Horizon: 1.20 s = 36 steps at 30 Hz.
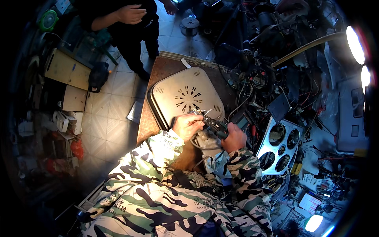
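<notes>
My left hand (187, 125) is closed in a pinch on thin wires (204, 112), just over the lower edge of a beige metal appliance cover (203, 85) with vent slots. My right hand (235, 138) grips a dark hand tool (215, 127), apparently pliers or a wire stripper, angled up-left toward the pinched wires. The cover lies tilted on a brown wooden bench (144, 126). Below my hands are a pale housing (207, 139) and a grey cable; the finer detail at my fingertips is too small to make out.
A person in dark clothing (140, 39) stands beyond the bench's left side. Tangled cables and electronic parts (256, 83) crowd the right, with a silver panel with round openings (267, 154) and lit lamps (354, 45). A metal spool (189, 25) sits on the tiled floor.
</notes>
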Each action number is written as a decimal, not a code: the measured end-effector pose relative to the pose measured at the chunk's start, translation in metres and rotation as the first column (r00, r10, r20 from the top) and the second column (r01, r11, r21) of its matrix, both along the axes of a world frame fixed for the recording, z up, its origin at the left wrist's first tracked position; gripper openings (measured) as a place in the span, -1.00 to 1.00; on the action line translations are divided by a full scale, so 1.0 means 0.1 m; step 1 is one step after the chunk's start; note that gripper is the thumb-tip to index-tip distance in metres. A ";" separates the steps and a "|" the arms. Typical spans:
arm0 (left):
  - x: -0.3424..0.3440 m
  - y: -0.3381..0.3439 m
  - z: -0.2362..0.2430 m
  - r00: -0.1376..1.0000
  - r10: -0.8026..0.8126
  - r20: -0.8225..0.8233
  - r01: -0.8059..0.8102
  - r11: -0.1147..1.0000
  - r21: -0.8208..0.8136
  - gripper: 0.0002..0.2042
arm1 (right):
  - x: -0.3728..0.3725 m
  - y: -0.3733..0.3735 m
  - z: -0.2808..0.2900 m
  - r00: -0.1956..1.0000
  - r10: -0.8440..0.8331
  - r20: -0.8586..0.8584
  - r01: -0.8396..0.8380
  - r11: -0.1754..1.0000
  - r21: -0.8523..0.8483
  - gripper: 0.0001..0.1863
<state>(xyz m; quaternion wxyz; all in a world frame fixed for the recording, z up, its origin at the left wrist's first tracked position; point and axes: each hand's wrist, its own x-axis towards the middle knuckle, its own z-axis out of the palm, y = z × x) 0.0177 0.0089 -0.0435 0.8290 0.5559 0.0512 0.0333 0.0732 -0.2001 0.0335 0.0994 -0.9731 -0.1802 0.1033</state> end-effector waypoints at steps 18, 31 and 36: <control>0.05 0.00 0.18 0.987 0.018 -0.157 -0.027 0.998 -0.053 -0.78 | -0.09 0.06 0.08 0.997 0.012 0.073 -0.017 0.998 0.065 -0.58; 0.00 0.00 0.13 0.997 0.031 -0.070 -0.024 0.995 0.094 -0.78 | -0.18 0.05 0.14 0.980 0.076 0.182 -0.094 0.991 0.094 -0.47; 0.03 0.01 0.04 0.999 0.036 0.000 -0.035 0.992 0.119 -0.74 | -0.13 0.05 0.10 0.984 0.079 0.158 -0.088 0.995 0.051 -0.55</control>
